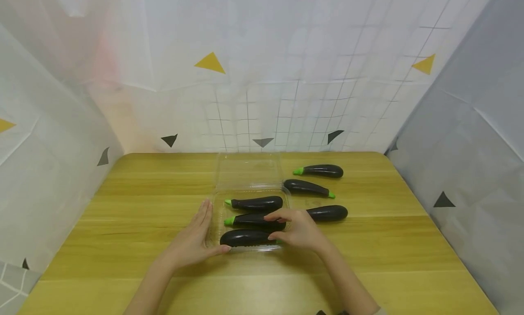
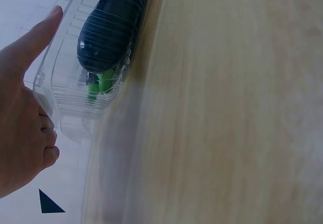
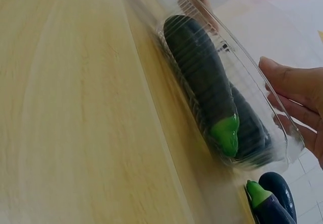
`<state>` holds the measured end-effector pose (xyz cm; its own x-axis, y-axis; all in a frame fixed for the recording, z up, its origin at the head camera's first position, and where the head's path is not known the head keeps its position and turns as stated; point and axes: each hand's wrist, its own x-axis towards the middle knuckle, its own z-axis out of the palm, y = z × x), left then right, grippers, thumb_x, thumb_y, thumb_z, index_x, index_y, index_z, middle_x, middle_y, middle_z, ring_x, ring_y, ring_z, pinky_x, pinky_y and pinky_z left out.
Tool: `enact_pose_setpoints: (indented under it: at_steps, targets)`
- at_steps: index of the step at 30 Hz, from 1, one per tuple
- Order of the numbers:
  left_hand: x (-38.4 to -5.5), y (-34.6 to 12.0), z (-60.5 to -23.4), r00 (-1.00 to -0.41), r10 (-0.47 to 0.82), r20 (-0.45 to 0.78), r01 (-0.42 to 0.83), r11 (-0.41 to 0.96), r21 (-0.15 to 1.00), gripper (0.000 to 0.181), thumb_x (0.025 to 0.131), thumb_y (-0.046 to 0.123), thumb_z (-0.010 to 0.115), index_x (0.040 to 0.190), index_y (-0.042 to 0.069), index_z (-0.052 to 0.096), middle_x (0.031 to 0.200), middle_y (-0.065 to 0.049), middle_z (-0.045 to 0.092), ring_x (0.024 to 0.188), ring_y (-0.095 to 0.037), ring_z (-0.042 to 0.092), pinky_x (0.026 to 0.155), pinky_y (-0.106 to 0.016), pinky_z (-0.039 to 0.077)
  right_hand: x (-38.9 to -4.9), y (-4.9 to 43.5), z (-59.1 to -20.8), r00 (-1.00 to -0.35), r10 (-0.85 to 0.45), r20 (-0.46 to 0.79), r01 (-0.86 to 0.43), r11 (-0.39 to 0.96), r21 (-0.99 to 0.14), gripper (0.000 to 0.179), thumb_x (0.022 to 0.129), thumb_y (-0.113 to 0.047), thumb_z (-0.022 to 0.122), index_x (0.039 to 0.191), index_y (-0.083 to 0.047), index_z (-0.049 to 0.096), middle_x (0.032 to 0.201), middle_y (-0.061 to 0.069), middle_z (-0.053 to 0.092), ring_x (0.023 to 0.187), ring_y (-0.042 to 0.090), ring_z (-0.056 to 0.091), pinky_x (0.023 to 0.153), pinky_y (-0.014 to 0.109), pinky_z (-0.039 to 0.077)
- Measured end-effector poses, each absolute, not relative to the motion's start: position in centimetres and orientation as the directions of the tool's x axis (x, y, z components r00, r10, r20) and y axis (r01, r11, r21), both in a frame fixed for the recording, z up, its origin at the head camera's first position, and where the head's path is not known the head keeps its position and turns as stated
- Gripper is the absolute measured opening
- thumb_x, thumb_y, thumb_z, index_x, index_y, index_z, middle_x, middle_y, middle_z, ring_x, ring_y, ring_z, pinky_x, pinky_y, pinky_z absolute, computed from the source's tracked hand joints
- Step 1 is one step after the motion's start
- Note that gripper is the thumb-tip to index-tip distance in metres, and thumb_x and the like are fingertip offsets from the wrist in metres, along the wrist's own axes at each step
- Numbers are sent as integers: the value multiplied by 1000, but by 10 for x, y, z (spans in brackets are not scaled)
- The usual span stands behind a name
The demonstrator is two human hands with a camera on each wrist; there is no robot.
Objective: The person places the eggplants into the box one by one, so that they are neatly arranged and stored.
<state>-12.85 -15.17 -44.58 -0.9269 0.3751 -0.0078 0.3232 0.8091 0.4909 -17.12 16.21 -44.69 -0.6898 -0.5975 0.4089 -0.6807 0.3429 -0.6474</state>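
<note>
The clear plastic clamshell container [image 1: 219, 215] sits on the surface [image 1: 155, 192] between the hands, three eggplants [image 1: 247, 221] lying in its base. The left hand [image 1: 193, 240], thumb and fingers spread wide, touches its left side and front edge. The right hand [image 1: 302, 229], thumb and fingers parted, hovers over the right end; fingertip contact is unclear.

Your head camera looks forward and down over the table [image 1: 368, 256]; your wrist cameras, low, tilted, close, share the box [image 2: 75, 98].
</note>
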Motion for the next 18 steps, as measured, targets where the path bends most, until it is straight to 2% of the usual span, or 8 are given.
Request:
enact_pose_setpoints:
  at_steps: [5, 10, 13, 18]
  targets:
    - [-129, -152, -446, -927, 376, -6, 325, 810, 489, 120, 77, 68, 65, 153, -1, 1, 160, -17, -7, 144, -36, 5, 110, -56, 23, -173, 167, -448, -692, -587, 420, -674, 318, -667, 40, 72, -18, 85, 108, -6, 71, 105, 5, 72, 97, 17, 67, 81, 33, 56]
    - [-129, -152, -446, -925, 380, -2, 331, 808, 487, 120, 78, 67, 65, 153, -1, 1, 159, -17, -7, 144, -37, 4, 111, -55, 21, -171, 169, -446, -712, -562, 422, -653, 308, -692, 41, 69, -10, 86, 107, -7, 71, 103, 7, 72, 95, 26, 68, 80, 40, 57]
    - [-130, -152, -446, -923, 384, -1, 336, 807, 486, 120, 78, 68, 64, 153, -1, 1, 159, -17, -7, 144, -36, 4, 112, -55, 21, -165, 169, -437, -731, -544, 412, -633, 317, -706, 41, 68, -3, 85, 106, -4, 71, 103, 9, 72, 94, 30, 68, 79, 44, 57]
    - [-129, -153, -446, -920, 392, -1, 342, 806, 483, 121, 77, 71, 61, 152, -2, 1, 159, -18, -7, 145, -36, 3, 113, -53, 19, -155, 169, -415, -758, -521, 393, -602, 324, -730, 39, 68, 3, 84, 104, 1, 70, 102, 12, 72, 94, 29, 68, 79, 46, 56]
